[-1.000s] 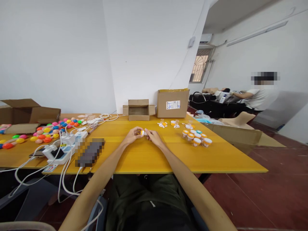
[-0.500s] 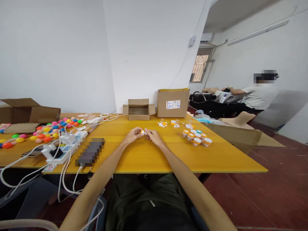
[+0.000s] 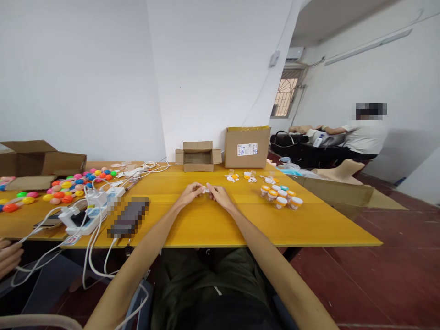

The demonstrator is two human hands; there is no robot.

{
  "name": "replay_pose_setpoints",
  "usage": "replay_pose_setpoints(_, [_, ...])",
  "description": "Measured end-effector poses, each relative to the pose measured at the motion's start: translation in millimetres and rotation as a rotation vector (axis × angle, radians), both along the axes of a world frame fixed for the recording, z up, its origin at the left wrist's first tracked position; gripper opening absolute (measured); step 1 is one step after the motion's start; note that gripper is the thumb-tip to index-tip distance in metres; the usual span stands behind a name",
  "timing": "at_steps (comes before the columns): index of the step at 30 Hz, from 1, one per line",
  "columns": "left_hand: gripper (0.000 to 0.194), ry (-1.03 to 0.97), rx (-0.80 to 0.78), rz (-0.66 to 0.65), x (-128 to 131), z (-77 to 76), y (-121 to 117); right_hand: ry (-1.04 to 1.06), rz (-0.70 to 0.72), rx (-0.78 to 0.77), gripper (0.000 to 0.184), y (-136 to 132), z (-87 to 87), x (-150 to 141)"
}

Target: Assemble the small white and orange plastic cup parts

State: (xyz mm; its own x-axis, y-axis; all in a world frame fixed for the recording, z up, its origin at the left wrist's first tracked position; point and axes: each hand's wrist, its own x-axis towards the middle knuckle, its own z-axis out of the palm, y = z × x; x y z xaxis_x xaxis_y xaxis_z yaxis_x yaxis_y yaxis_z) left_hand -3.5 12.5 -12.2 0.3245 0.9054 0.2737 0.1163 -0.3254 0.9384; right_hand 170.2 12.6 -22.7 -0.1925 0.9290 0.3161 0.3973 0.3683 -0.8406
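Observation:
Over the middle of the table, my left hand (image 3: pixel 188 194) is closed around a small jar (image 3: pixel 206 189), of which only a whitish bit shows between the fingers. From the other side my right hand (image 3: pixel 218 195) pinches the same jar, and its fingertips almost meet those of the left. Most of the jar is hidden by the fingers. To the right stand several small clear jars (image 3: pixel 281 203) with orange, white and teal lids. Beyond them lie small piles of white and orange lid parts (image 3: pixel 232 177).
An open small carton (image 3: pixel 198 167) and a larger closed box (image 3: pixel 246 149) stand at the back of the table (image 3: pixel 206 229). On the left are colourful plastic balls (image 3: pixel 67 185), a power strip (image 3: pixel 85 224) with cables, and a phone (image 3: pixel 129 219). Another person's hand (image 3: pixel 9 256) shows at far left.
The jar has turned between my fingers: its orange band no longer shows. My hands stay in the same place. Another person's hand has come in at far left.

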Motion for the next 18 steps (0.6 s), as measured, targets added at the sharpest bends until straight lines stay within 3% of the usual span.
replay_pose_setpoints(8, [0.044, -0.030, 0.075, -0.042, -2.1, 2.8, -1.9, 0.005, 0.015, 0.007, 0.063, 0.4, -0.7, 0.3])
replay_pose_setpoints(14, [0.041, -0.028, 0.064, 0.041, -0.3, 2.8, -2.0, 0.006, 0.013, 0.016, 0.062, -0.9, 1.1, 0.6])
replay_pose_setpoints(18, [0.040, 0.031, 0.016, 0.002, -0.1, 1.3, 0.7, -0.002, 0.009, 0.018, 0.062, 1.5, -1.4, 0.6])
